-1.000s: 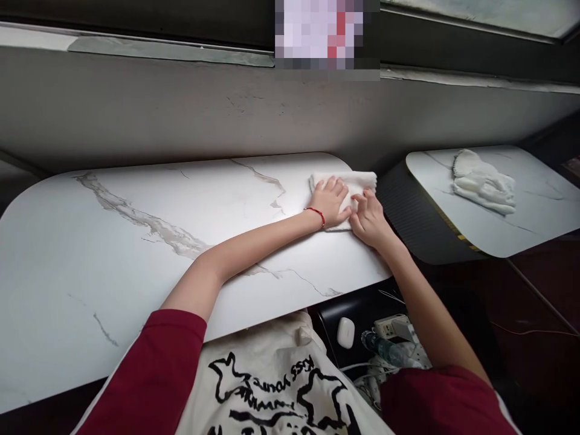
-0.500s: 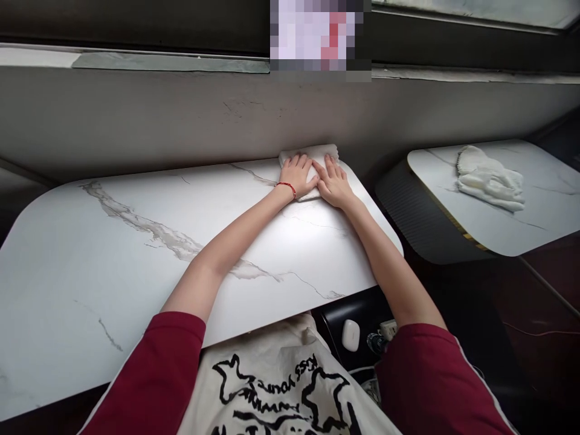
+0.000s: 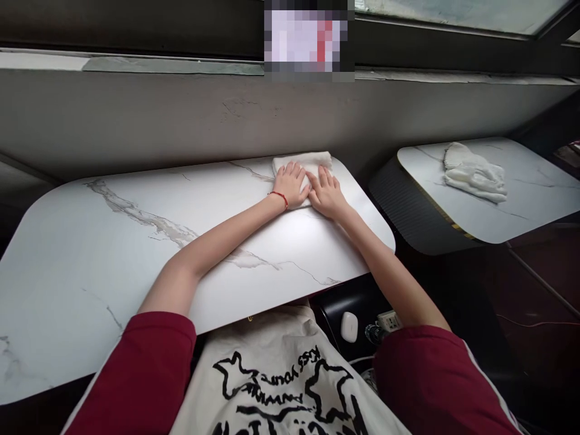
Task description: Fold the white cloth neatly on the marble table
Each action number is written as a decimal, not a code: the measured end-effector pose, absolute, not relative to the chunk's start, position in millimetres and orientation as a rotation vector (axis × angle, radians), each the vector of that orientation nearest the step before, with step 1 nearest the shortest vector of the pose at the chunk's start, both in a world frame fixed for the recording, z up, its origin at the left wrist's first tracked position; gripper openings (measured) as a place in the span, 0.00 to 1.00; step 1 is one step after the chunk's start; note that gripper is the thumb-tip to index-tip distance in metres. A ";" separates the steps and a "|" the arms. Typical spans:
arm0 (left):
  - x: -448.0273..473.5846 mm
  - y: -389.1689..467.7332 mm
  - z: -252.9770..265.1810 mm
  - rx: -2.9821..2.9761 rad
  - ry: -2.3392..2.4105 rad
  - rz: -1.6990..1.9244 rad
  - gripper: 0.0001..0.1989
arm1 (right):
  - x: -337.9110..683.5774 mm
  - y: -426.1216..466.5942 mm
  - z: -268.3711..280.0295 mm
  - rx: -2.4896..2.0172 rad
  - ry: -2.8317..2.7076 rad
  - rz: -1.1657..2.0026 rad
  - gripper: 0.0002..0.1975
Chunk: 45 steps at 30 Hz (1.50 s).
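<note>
A folded white cloth (image 3: pixel 312 159) lies at the far right corner of the white marble-patterned table (image 3: pixel 122 254), against the back edge by the wall. Flat on its left part rests my left hand (image 3: pixel 290 185), fingers stretched out, with a red string bracelet at the wrist. My right hand (image 3: pixel 326 193) presses on the cloth's right part, its fingers extended and slightly spread. The two hands almost meet at the thumbs. Neither hand grips the cloth; both palms are face down.
To the right stands a second marble-patterned table (image 3: pixel 489 226) with a crumpled white cloth (image 3: pixel 475 173) on it. Below the near edge are a white earbud case (image 3: pixel 349 327) and a power socket (image 3: pixel 388 321) on a black surface. A grey wall (image 3: pixel 181 115) runs behind.
Both hands and the folded cloth have slid slightly towards me from the table's back edge. The view has shifted a little. The crumpled cloth stays on the other table.
</note>
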State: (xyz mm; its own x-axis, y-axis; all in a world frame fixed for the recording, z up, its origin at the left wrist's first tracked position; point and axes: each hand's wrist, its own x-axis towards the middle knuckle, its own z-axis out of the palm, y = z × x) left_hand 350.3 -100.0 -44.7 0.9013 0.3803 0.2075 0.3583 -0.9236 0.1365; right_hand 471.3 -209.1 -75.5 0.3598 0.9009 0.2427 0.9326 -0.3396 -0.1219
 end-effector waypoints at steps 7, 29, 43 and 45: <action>232.9 -177.7 -36.3 3.156 0.291 0.139 0.33 | 330.3 -309.8 -71.7 -2.446 -1.676 -0.353 0.37; 223.6 -35.2 -48.9 3.058 0.424 0.306 0.32 | 336.0 -165.4 -55.2 -2.525 -1.878 -0.235 0.35; 225.7 -3.1 -45.7 2.968 0.690 0.332 0.33 | 369.1 -112.9 -63.8 -2.256 -1.979 -0.149 0.34; 226.3 -1.1 -46.3 2.961 0.729 0.339 0.33 | 373.5 -110.4 -62.9 -2.214 -2.013 -0.150 0.35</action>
